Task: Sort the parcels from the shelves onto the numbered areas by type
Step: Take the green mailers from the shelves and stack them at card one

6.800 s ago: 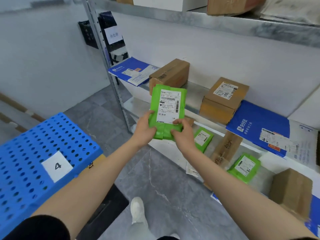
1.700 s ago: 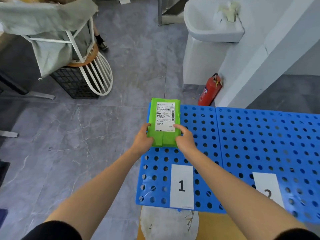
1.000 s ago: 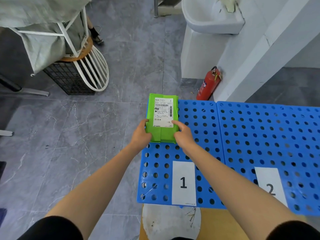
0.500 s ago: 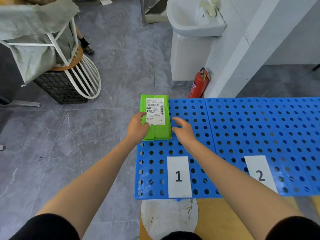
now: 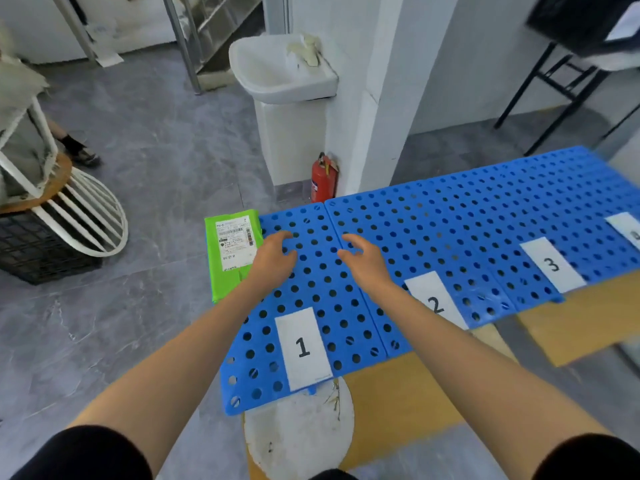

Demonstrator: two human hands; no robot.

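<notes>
I see the green parcel (image 5: 232, 252) on the far left corner of the blue board (image 5: 322, 296) marked 1. Its white sticker (image 5: 234, 247) has a bar code and words too tiny to read; other cards (image 5: 434, 303) say 2 and 3. The left hand (image 5: 275, 258), beside the parcel, and the right hand (image 5: 363, 259) hold nothing, fingers loosely bent.

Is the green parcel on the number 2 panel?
No, the green parcel lies at the left edge of the blue panel labelled 1.

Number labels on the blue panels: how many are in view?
4: label 1 near left, label 2 partly behind the right forearm, label 3 further right, a fourth label cut off at the edge.
</notes>
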